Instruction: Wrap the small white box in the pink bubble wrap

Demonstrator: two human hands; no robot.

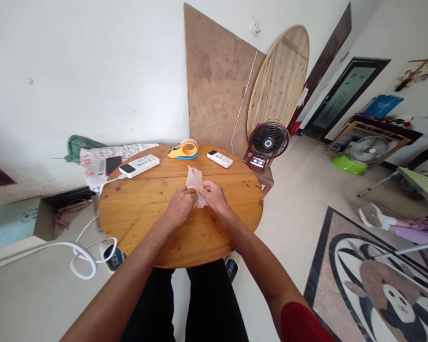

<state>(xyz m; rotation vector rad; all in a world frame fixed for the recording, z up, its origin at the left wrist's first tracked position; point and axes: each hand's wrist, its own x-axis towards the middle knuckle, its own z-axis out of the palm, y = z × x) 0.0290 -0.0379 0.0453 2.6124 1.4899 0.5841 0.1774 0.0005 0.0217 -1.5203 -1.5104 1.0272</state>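
A crumpled, thin translucent plastic bag (195,179) sits between the two hands, just above or on the wooden tabletop (139,209); whether it touches the wood is hard to tell. Its upper part sticks up past the fingers, away from the person, and a loose fold hangs out between the hands on the near side. The left hand (183,205) has its fingers curled in on the bag's left side, gripping it; the right hand (216,195) pinches the right edge between thumb and fingers. The hands are close together, with the bag bridging the gap.

Beyond the bag, near the table's far edge, stands an orange and blue tape dispenser (180,153) with a roll in it. To its right lies a white power bank (220,159); to its left is a second white device (141,166) with a dark end, plugged into a white cable (57,244). Past the table, a dark red fan (268,142) stands on a stool, and a brown board (221,71) leans against the wall.
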